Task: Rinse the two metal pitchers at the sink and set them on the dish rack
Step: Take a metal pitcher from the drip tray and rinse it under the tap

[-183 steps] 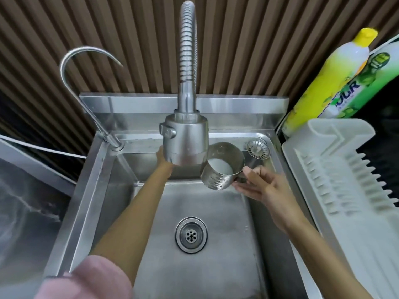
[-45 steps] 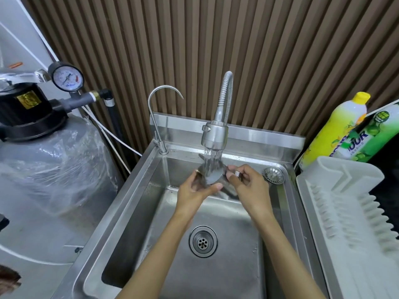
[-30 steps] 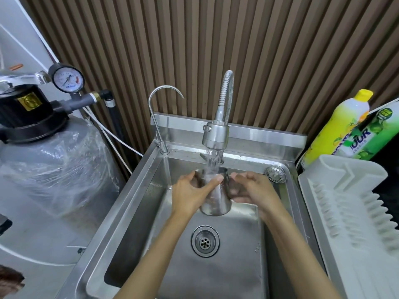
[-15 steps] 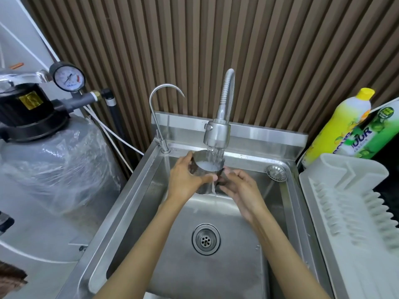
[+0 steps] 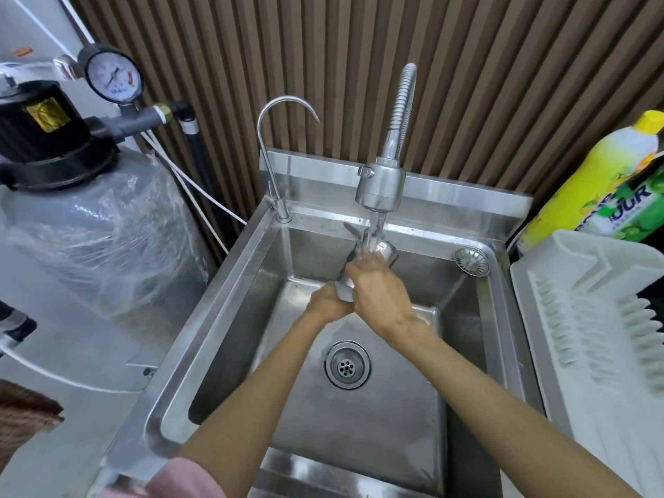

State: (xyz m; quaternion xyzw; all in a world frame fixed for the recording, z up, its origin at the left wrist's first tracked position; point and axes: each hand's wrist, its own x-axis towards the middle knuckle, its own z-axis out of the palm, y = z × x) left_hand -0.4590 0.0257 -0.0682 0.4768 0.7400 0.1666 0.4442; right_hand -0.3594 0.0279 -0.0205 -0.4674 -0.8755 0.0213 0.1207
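A small metal pitcher (image 5: 384,250) is held tilted under the running stream from the flexible sprayer faucet (image 5: 379,185), over the steel sink (image 5: 251,282). My left hand (image 5: 325,303) grips its lower end from the left. My right hand (image 5: 377,292) wraps over its body from above and hides most of it. Only one pitcher is in view. The white plastic dish rack (image 5: 589,318) stands to the right of the sink with nothing on it.
A thin gooseneck tap (image 5: 267,145) rises at the sink's back left. A loose strainer plug (image 5: 471,261) lies on the back right ledge, the drain (image 5: 347,364) mid-basin. Two detergent bottles (image 5: 593,181) stand behind the rack. A wrapped tank with gauge (image 5: 107,224) sits left.
The pitcher has turned from upright and filling to tilted under the stream. My right hand has moved from its side onto its top, and my left hand has dropped to its lower end.
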